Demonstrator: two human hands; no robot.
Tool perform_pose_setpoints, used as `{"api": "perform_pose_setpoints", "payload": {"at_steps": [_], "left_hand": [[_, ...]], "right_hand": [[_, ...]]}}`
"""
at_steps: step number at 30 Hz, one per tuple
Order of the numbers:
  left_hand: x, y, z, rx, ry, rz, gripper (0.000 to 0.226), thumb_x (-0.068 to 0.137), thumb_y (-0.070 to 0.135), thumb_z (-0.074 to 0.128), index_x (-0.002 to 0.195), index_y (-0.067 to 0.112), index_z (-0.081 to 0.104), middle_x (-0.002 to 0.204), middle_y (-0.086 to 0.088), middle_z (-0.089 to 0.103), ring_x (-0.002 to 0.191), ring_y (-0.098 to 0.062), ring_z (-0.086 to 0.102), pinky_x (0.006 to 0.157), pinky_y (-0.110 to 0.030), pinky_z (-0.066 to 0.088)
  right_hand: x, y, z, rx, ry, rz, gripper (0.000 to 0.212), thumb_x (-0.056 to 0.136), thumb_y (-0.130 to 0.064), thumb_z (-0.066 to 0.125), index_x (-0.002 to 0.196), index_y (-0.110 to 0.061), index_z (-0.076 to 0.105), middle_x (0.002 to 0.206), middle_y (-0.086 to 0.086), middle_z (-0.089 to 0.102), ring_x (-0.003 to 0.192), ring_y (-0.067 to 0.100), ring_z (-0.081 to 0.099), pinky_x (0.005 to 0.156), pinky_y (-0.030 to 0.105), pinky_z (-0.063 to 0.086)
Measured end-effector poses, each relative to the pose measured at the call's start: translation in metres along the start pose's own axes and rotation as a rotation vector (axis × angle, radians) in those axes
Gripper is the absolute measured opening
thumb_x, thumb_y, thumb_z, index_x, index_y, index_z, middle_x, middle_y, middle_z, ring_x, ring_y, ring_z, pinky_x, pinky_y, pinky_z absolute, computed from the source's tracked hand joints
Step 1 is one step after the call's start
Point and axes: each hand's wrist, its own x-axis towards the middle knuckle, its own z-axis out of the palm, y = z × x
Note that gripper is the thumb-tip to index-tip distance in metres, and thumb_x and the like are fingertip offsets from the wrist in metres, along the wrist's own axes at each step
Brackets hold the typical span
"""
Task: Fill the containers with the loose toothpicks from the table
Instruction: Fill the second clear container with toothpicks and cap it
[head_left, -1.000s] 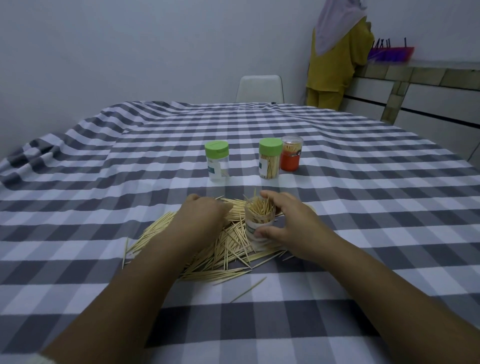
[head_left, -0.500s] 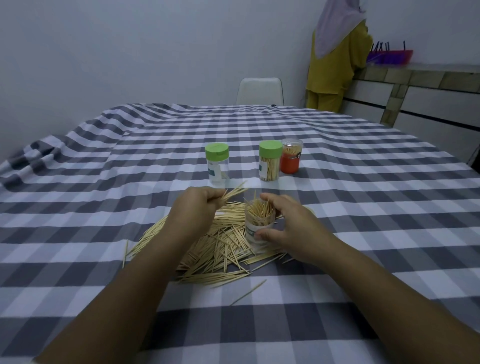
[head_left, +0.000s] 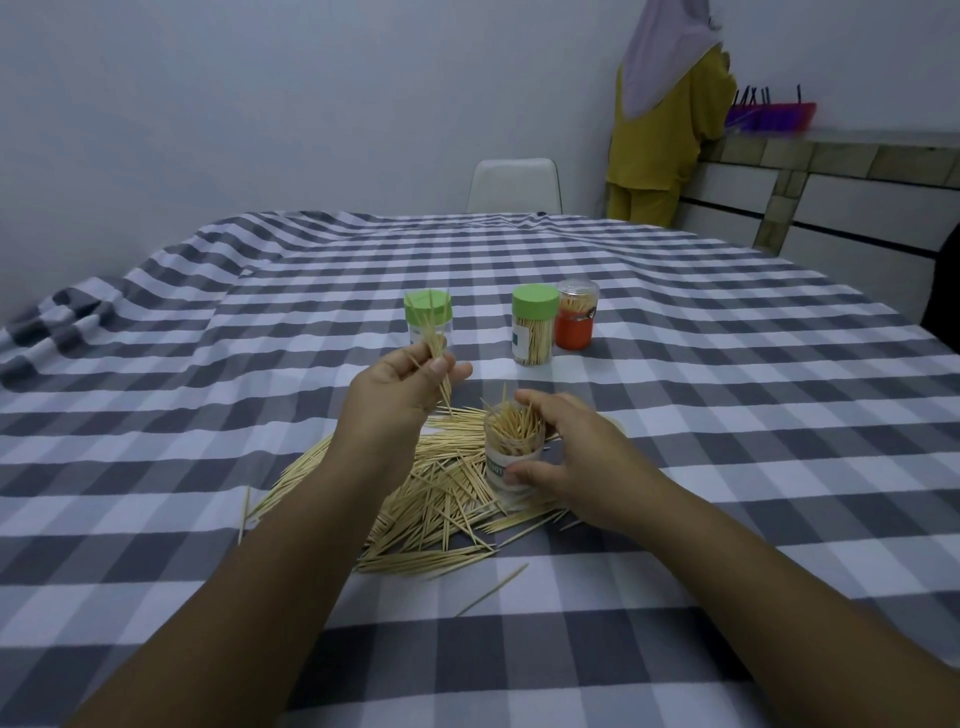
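A small bundle of toothpicks is pinched between thumb and fingers of the left hand, raised above the tablecloth, the long axis of the sticks close to upright with a slight lean, tips fanned out at the top. Below and between the forearms, the loose pile is spread flat on the cloth, with one stray toothpick lying apart, nearer the person. To the right of the raised bundle and lower down, the open container is seen standing upright in the pile, already bristling with sticks. It is gripped by the right hand, fingers curled round the far side and thumb pressed on the near wall. The mouth, judged from here, lies down and to the right of the left fingertips, so the bundle would have to be carried that way and kept near vertical to drop in. Farther back, a green-lidded jar, a second green-lidded jar and an orange-labelled tub are left standing, closed.
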Motion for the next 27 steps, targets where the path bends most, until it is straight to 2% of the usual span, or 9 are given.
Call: {"api": "perform_pose_setpoints", "payload": {"at_steps": [3, 6, 11, 13, 16, 19, 23, 25, 27], "left_hand": [[-0.003, 0.001, 0.006, -0.068, -0.042, -0.012, 0.017, 0.094, 0.005, 0.048, 0.100, 0.015, 0.062, 0.091, -0.002, 0.071, 0.099, -0.015, 0.066, 0.098, -0.032, 0.046], [-0.005, 0.003, 0.010, -0.170, -0.056, -0.030, 0.016, 0.095, 0.005, 0.046, 0.098, 0.011, 0.061, 0.093, -0.004, 0.067, 0.091, -0.014, 0.068, 0.087, -0.024, 0.053], [-0.008, 0.003, 0.017, -0.175, -0.044, 0.006, 0.014, 0.096, 0.006, 0.045, 0.096, 0.010, 0.058, 0.088, -0.003, 0.068, 0.093, -0.018, 0.067, 0.087, -0.024, 0.053], [-0.009, 0.001, 0.018, -0.124, -0.050, 0.004, 0.013, 0.096, 0.008, 0.046, 0.095, 0.012, 0.058, 0.085, -0.001, 0.071, 0.095, -0.019, 0.066, 0.093, -0.030, 0.050], [-0.012, -0.002, 0.019, 0.109, -0.103, -0.011, 0.016, 0.096, 0.013, 0.048, 0.091, 0.019, 0.061, 0.090, 0.003, 0.074, 0.106, -0.020, 0.063, 0.101, -0.040, 0.041], [-0.017, -0.002, 0.021, 0.233, -0.143, -0.055, 0.010, 0.096, 0.017, 0.050, 0.097, 0.022, 0.059, 0.100, 0.003, 0.072, 0.110, -0.016, 0.060, 0.093, -0.033, 0.042], [-0.021, 0.001, 0.023, 0.302, -0.146, -0.055, 0.011, 0.097, 0.020, 0.048, 0.100, 0.027, 0.057, 0.104, 0.005, 0.069, 0.104, -0.006, 0.058, 0.074, -0.022, 0.039], [-0.021, 0.000, 0.025, 0.313, -0.132, -0.057, 0.012, 0.098, 0.021, 0.047, 0.099, 0.028, 0.057, 0.104, 0.005, 0.070, 0.103, -0.007, 0.059, 0.079, -0.025, 0.042], [-0.021, 0.000, 0.025, 0.303, -0.105, -0.058, 0.013, 0.098, 0.023, 0.046, 0.099, 0.027, 0.059, 0.104, 0.006, 0.070, 0.107, -0.010, 0.059, 0.093, -0.032, 0.043]], "right_hand": [[0.000, 0.001, 0.000, 0.001, 0.000, -0.008, 0.074, 0.082, -0.032, 0.069, 0.144, -0.030, 0.029, 0.137, -0.010, 0.040, 0.112, 0.000, 0.037, 0.091, 0.018, 0.034], [0.000, 0.001, 0.000, 0.010, -0.003, -0.001, 0.074, 0.082, -0.031, 0.069, 0.144, -0.029, 0.029, 0.137, -0.009, 0.040, 0.116, 0.003, 0.039, 0.091, 0.018, 0.035], [0.001, 0.000, 0.000, 0.010, -0.001, 0.005, 0.075, 0.081, -0.031, 0.070, 0.144, -0.029, 0.029, 0.137, -0.009, 0.040, 0.118, 0.005, 0.040, 0.088, 0.018, 0.036], [0.000, 0.000, 0.000, 0.009, 0.003, 0.004, 0.075, 0.081, -0.031, 0.070, 0.145, -0.029, 0.028, 0.138, -0.009, 0.040, 0.120, 0.006, 0.041, 0.089, 0.018, 0.037], [0.000, 0.000, 0.000, 0.013, 0.011, -0.008, 0.074, 0.082, -0.031, 0.069, 0.144, -0.028, 0.029, 0.137, -0.008, 0.041, 0.119, 0.006, 0.041, 0.090, 0.019, 0.037], [-0.001, 0.000, 0.000, 0.034, 0.014, -0.025, 0.071, 0.082, -0.029, 0.070, 0.142, -0.030, 0.032, 0.133, -0.008, 0.043, 0.110, 0.002, 0.039, 0.087, 0.019, 0.036], [-0.001, 0.000, 0.000, 0.053, 0.009, -0.024, 0.071, 0.082, -0.028, 0.070, 0.141, -0.034, 0.032, 0.132, -0.008, 0.044, 0.115, 0.006, 0.042, 0.089, 0.021, 0.038], [-0.001, 0.000, 0.000, 0.049, 0.006, -0.022, 0.071, 0.082, -0.028, 0.069, 0.142, -0.034, 0.032, 0.132, -0.008, 0.044, 0.117, 0.007, 0.043, 0.090, 0.022, 0.039], [-0.001, -0.001, 0.000, 0.047, 0.009, -0.020, 0.071, 0.082, -0.028, 0.069, 0.142, -0.032, 0.031, 0.133, -0.008, 0.043, 0.117, 0.006, 0.042, 0.091, 0.022, 0.039]]}}
